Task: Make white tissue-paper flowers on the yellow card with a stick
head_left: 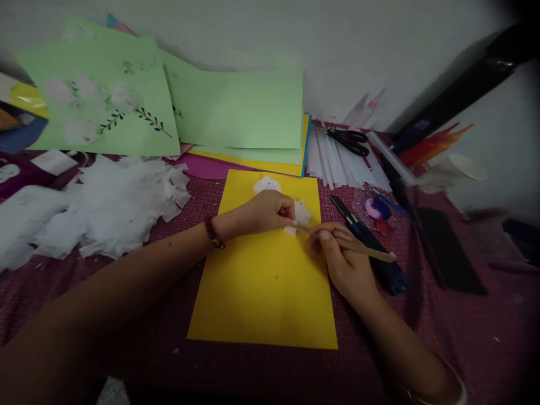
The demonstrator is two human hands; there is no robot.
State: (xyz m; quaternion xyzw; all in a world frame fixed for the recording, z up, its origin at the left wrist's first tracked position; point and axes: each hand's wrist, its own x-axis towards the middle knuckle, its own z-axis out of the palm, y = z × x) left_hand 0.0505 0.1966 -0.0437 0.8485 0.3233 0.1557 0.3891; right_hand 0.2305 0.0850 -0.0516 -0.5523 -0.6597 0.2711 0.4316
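Note:
A yellow sheet [261,292] lies on the checked cloth, with a white paper flower [266,184] near its top edge and another white flower [302,212] to the right of it. My left hand [270,211] is over the upper part of the sheet, its fingers pinched beside the second flower; what they hold is too small to make out. Between my right thumb and fingers is a thin wooden stick [363,248], held by my right hand [343,259] at the sheet's right side. The stick's tip meets a small white piece [289,230] near my left fingertips.
White tissue pieces [113,202] are heaped at the left. Green sheets [248,107], one with flowers, lean against the wall. Paper strips [333,163], black scissors [349,140], a blue cutter [379,259] and a dark flat block [451,250] lie at the right, near a paper cup [466,167].

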